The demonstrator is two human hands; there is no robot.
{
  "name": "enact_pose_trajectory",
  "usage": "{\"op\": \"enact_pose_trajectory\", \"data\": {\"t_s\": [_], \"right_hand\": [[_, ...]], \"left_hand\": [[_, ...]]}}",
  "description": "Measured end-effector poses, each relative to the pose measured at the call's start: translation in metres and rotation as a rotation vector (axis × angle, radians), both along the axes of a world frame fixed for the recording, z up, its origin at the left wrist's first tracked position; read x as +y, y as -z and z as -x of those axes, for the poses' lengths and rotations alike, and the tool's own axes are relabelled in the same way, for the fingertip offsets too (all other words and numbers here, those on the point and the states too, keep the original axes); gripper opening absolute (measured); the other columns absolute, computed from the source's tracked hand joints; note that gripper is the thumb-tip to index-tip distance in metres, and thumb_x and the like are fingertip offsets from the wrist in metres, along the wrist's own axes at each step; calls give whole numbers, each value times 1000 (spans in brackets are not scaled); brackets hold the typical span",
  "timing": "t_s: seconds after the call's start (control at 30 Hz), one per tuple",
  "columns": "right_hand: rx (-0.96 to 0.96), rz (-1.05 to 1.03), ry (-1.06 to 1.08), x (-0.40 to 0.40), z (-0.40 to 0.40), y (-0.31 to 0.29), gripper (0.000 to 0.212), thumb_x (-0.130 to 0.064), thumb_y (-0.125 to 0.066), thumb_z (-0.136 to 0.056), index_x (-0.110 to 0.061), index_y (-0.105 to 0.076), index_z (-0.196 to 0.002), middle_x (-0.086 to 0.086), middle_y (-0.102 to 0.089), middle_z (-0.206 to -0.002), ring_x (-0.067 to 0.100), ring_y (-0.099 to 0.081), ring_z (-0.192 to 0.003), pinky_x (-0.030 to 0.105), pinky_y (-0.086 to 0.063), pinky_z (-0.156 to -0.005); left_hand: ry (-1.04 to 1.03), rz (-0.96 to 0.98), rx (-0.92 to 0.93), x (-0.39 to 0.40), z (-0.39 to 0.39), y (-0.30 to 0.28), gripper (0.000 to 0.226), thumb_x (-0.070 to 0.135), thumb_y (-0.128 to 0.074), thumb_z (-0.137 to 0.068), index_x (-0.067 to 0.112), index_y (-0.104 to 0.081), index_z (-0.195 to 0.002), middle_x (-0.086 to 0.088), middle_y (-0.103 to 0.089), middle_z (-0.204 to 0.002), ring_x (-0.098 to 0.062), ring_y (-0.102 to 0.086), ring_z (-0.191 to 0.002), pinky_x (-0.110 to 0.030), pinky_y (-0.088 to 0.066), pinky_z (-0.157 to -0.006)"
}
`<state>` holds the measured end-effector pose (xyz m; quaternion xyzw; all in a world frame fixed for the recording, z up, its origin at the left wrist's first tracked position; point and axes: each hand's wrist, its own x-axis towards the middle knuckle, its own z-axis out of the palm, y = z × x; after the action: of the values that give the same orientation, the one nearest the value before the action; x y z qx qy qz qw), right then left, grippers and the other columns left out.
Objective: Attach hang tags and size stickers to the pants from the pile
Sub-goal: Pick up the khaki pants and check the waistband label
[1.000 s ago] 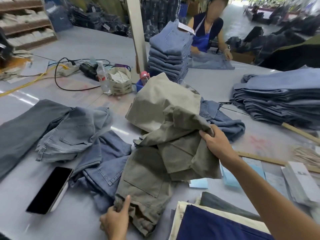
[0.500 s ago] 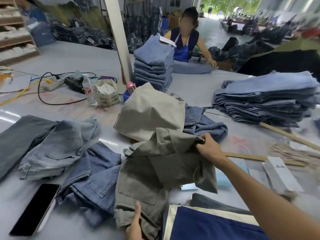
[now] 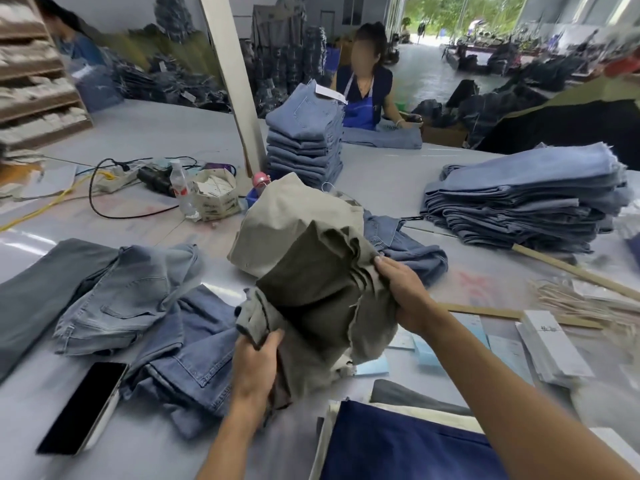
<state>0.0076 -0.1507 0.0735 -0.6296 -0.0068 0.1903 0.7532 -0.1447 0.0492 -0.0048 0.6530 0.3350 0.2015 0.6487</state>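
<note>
Head view. Olive-khaki pants (image 3: 322, 289) bunched and lifted off the desk (image 3: 381, 174), held between both hands above the loose pile. Left hand (image 3: 258, 362) grips a crumpled edge low down, fingers curled round the fold. Right hand (image 3: 403, 289) clutches a gathered wad of cloth higher up, fingers wrapped over pleats. A lighter beige garment (image 3: 291, 216) sits just behind, touching the held pants; loose blue jeans (image 3: 194, 348) lie beneath and to the left.

Handling, as judged: heavy cotton twill, soft and floppy, no stiffness of its own. It sags and folds wherever unsupported, so a bunch grip like this carries it but gives no flat face for tagging. Not slippery, not fragile; weight looks moderate, fine for two hands. Raw frayed edge shows near the middle, which part of the garment I cannot tell.

Where to take hold: likely the waistband, the firmest seam, one hand at each side, then shake out and lay flat. Waistband not clearly identifiable from here.

Paper tags (image 3: 550, 344) stacked to the right, with pale blue stickers (image 3: 426, 351) beside them on the desk, near. Phone (image 3: 86, 407) lies at left, apart from the pants.
</note>
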Motion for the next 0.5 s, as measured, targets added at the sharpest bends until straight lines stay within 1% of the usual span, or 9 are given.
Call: {"op": "enact_pose_trajectory", "data": {"t_s": [0.07,0.13,0.17,0.23,0.3,0.33,0.37,0.4,0.5], "right_hand": [[193,-81,72,6,8,5,27,-23,-53,-105,-9,-74,-100,11,-78,-92,20,-74,-79,30,-59,-74],[294,-66,57,10,18,8,30,-30,-54,-104,-10,-75,-100,11,-79,-91,20,-75,-76,31,-59,-70],[284,-36,3,11,22,9,31,-36,-57,-103,-12,-76,-101,10,-79,-94,20,-76,-78,29,-59,-67],[113,133,-177,10,31,7,39,-53,-66,-93,-21,-70,-115,1,-77,-108,14,-75,-92,24,-58,-69],[-166,415,-343,11,40,5,71,-68,-80,-72,-29,-53,-125,-11,-71,-114,4,-70,-101,18,-54,-76],[-286,565,-369,13,43,6,80,-68,-85,-64,-31,-46,-124,-14,-67,-113,4,-68,-101,20,-53,-79],[-409,716,-362,16,46,10,79,-62,-87,-63,-32,-42,-120,-15,-64,-109,8,-66,-100,24,-51,-79],[-519,851,-362,20,49,15,68,-51,-85,-67,-31,-41,-114,-12,-62,-106,14,-65,-99,27,-48,-76],[-783,1229,-324,31,53,22,24,-24,-62,-79,-20,-47,-98,6,-64,-107,32,-62,-99,34,-40,-70]], "left_hand": [[144,-103,-22,-3,-12,-23,7,28,-71,-81,28,-76,-85,18,-76,-82,3,-70,-78,-21,-54,-71],[199,-172,-7,-9,-17,-31,11,24,-72,-86,28,-74,-77,24,-73,-77,9,-66,-73,-16,-50,-65],[200,-181,5,-10,-18,-28,16,20,-73,-88,29,-73,-75,26,-73,-76,11,-66,-74,-14,-49,-65],[180,-141,11,-10,-12,-17,20,14,-73,-89,29,-73,-76,26,-73,-77,10,-67,-75,-9,-48,-64],[167,-86,4,-7,-6,-7,14,13,-73,-89,25,-75,-82,20,-76,-82,1,-71,-80,-16,-53,-70],[166,-74,6,-6,-5,-4,11,13,-73,-89,23,-76,-86,16,-77,-85,-5,-73,-84,-22,-55,-74],[169,-68,11,-6,-5,-2,10,13,-73,-89,22,-77,-91,12,-78,-87,-8,-73,-87,-26,-56,-79],[182,-67,17,-8,-4,-2,12,12,-73,-89,21,-77,-96,9,-78,-90,-10,-73,-90,-30,-57,-84],[207,-87,2,-16,-3,-2,21,4,-74,-88,15,-76,-106,4,-77,-99,-13,-72,-98,-31,-55,-92]]}}
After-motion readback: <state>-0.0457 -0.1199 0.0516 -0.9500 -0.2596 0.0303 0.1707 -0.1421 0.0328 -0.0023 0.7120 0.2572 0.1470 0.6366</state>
